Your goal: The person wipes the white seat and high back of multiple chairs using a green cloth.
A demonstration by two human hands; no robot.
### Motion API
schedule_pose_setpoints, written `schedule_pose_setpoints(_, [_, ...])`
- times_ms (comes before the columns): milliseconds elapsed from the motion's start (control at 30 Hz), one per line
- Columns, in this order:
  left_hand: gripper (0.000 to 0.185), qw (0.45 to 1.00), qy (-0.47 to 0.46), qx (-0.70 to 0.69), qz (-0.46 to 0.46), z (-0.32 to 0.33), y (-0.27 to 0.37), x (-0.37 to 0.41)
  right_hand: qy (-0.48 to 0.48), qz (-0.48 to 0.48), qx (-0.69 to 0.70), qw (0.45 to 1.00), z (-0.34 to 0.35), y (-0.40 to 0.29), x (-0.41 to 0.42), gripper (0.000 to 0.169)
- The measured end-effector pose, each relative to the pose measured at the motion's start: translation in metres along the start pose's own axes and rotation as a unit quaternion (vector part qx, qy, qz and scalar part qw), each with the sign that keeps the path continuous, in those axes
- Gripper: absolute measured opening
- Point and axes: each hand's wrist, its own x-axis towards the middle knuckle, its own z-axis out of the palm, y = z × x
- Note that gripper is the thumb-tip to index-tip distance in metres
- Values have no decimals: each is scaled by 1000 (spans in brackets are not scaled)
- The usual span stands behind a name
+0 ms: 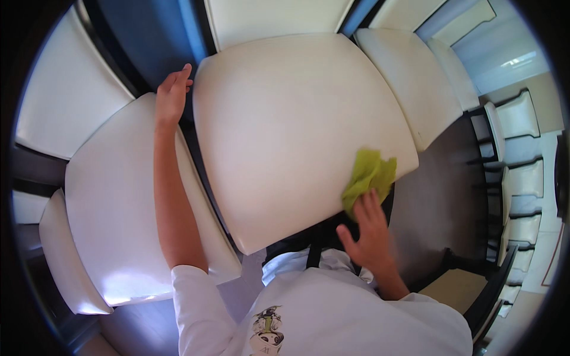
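Note:
A cream padded chair seat (294, 133) lies in front of me, its front edge close to my body. My right hand (368, 231) has its fingertips on a crumpled yellow-green cloth (369, 173), at the seat's front right corner. Part of the cloth spreads over the upholstery and part hangs at the front edge. The hand looks slightly blurred. My left hand (174, 93) is over the gap between this seat and the neighbouring seat (120, 191) on the left, fingers extended and holding nothing. Whether it touches a chair there, I cannot tell.
Cream backrests (276, 20) with dark frames stand behind the seats. Another cream seat (414, 89) adjoins on the right. Dark wood-like flooring (436, 204) shows beyond it, with a row of similar chairs (525, 178) at the far right. A dark-framed piece with a tan panel (454, 287) stands lower right.

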Motion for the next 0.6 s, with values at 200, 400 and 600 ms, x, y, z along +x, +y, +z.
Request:
schedule_pose_setpoints(200, [48,995,-53,55,67,11,0,-5,-56,-177,61,981,16,12,11,38])
schedule_pose_setpoints(400, [46,993,-20,84,74,1,-14,4,231,59,-18,971,18,103,74,41])
schedule_pose_setpoints(600, [50,983,-40,159,78,12,-34,17,256,145,12,956,9,219,87,45])
